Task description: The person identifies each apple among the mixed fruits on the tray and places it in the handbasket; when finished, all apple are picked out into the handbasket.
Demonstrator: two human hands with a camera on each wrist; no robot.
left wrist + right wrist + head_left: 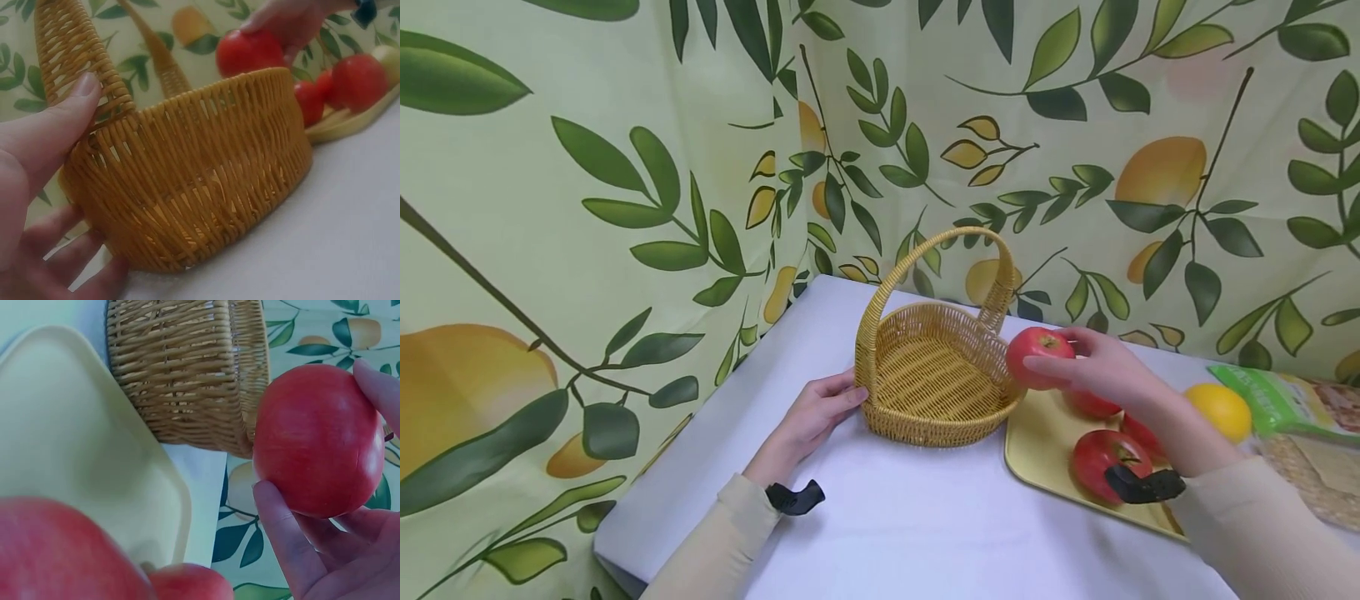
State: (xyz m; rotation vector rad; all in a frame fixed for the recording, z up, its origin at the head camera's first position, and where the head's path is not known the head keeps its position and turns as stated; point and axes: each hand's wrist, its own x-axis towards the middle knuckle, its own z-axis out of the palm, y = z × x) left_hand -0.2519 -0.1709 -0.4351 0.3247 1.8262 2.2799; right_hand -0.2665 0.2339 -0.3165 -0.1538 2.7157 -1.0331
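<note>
A woven wicker basket [942, 375] with a tall arched handle stands on the white table, its inside bare. My left hand [823, 408] holds the basket's left side: the thumb [84, 87] lies against the foot of the handle, while the other fingers are bent along the lower wall. A red apple [1036, 357] is held in my right hand [1101, 367], thumb and fingers around it, up at the basket's right rim. Below that hand, several more red apples [1097, 457] rest on a pale yellow tray [1037, 450]; the right forearm partly hides them.
To the right of the apples is an orange [1221, 412]. Farther right lie a green plastic packet [1270, 392] and a woven straw mat [1311, 475]. A leaf-and-fruit patterned cloth [865, 100] hangs behind and left of the table [880, 533].
</note>
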